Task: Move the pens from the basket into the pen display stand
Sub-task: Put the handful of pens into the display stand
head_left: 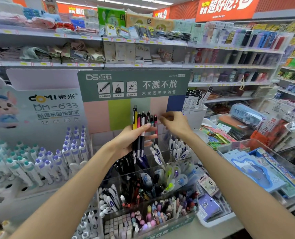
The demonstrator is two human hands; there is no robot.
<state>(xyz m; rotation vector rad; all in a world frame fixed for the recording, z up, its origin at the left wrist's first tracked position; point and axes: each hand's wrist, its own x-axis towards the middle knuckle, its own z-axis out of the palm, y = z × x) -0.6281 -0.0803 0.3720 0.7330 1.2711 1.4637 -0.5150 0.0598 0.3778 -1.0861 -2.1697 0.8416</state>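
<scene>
The left hand (129,140) holds a bunch of pens (141,128) above the stand (98,140) – the right hand (175,124) pinches one pen's top – so these, I judge, remain unplaced.

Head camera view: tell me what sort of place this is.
Most likely a shop's stationery aisle: stocked shelves with price tags, an orange hanging store sign, and a branded pen display stand packed with pens.

Bright, even light comes from the ceiling strips (119,2), leaving almost no shadows. The wide lens bows the shelves (143,42) and stretches the edges. The right hand (175,124) is motion-blurred, and far goods are soft.
</scene>
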